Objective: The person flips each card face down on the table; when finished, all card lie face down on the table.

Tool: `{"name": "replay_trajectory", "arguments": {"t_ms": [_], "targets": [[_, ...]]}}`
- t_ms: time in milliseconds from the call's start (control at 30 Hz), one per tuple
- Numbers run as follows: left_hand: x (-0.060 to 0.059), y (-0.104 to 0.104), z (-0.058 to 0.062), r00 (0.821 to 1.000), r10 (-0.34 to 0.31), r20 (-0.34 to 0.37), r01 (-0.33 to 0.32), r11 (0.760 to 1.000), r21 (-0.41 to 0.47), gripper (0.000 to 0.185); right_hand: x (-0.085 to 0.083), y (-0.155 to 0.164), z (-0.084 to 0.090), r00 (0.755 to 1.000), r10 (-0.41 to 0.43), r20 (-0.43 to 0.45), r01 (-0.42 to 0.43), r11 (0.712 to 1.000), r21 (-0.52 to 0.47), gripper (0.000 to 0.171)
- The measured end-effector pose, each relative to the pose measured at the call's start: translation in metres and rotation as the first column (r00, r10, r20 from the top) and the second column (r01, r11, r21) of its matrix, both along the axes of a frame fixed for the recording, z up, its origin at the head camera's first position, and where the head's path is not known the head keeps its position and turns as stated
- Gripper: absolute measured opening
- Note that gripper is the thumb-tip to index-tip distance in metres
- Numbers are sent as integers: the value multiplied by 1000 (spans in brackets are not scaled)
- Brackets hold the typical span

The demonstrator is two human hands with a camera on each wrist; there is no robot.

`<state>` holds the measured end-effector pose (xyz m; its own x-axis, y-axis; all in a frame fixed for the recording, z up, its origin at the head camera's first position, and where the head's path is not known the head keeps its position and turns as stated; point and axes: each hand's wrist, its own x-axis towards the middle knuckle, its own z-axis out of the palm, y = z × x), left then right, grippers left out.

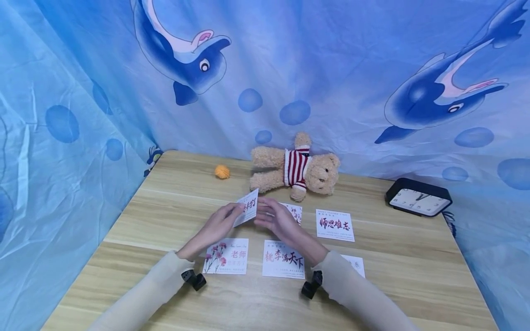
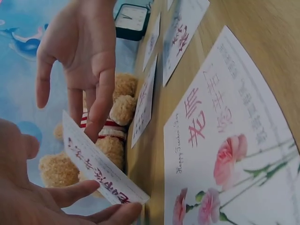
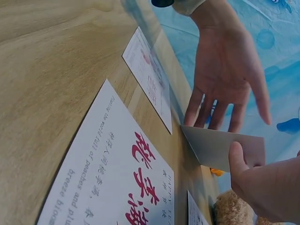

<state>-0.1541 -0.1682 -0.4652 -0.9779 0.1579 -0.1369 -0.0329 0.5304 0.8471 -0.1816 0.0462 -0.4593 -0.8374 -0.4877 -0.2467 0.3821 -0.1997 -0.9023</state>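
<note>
A small white card (image 1: 248,206) with red characters is held up on edge above the table between both hands. My right hand (image 1: 276,219) pinches it: the thumb (image 3: 237,159) lies on its blank back (image 3: 220,147) and a finger (image 2: 100,108) touches its printed face (image 2: 96,164). My left hand (image 1: 222,222) has straight fingers (image 2: 75,192) under the card's lower edge (image 3: 206,112), thumb apart. Below the hands lie a flower card (image 1: 227,256) (image 2: 225,154) and a card with red and black characters (image 1: 284,259) (image 3: 122,187).
More cards lie on the wooden table (image 1: 165,216): one at right (image 1: 335,225), one partly behind my right hand (image 1: 296,213), one under my right sleeve (image 1: 355,264). A teddy bear (image 1: 296,170), an orange ball (image 1: 221,171) and a black clock (image 1: 418,197) sit further back. Blue dolphin cloth surrounds the table.
</note>
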Motion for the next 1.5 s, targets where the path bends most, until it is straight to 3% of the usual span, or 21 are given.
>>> {"name": "replay_trajectory", "arguments": {"t_ms": [200, 333, 467, 600, 800, 900, 1000, 1233, 1333, 1500], "targets": [[0, 4, 2, 995, 51, 82, -65, 981, 184, 68, 0, -5, -5, 1000, 23, 9, -23, 1000, 21, 53], [-1, 6, 4, 995, 61, 79, -80, 959, 273, 65, 0, -7, -11, 998, 66, -3, -66, 997, 30, 51], [-2, 8, 8, 997, 58, 53, -71, 955, 286, 64, -2, -10, -18, 994, 98, -57, -93, 992, 85, 46], [-2, 7, 10, 996, 87, 26, -91, 950, 298, 57, -2, -15, -23, 989, 90, -120, -69, 983, 170, 43], [-5, 1, 11, 985, 167, 48, -172, 886, 432, 42, -1, -20, -25, 966, 77, -245, 14, 937, 349, 43], [-7, -2, 11, 979, 196, 54, -198, 863, 465, 39, -1, -22, -25, 951, 77, -298, 48, 919, 390, 43], [-8, -5, 10, 978, 203, 53, -202, 845, 495, 38, -3, -23, -26, 950, 43, -310, 84, 919, 386, 42], [-8, -14, 10, 978, 204, 34, -190, 818, 542, 41, -8, -18, -26, 961, -116, -251, 212, 893, 398, 45], [-7, -19, 10, 976, 214, 40, -200, 810, 552, 42, -11, -15, -25, 958, -173, -229, 250, 895, 370, 50], [-4, -26, 6, 972, 228, 61, -227, 828, 512, 43, -14, -11, -24, 960, -203, -192, 258, 904, 339, 54]]}}
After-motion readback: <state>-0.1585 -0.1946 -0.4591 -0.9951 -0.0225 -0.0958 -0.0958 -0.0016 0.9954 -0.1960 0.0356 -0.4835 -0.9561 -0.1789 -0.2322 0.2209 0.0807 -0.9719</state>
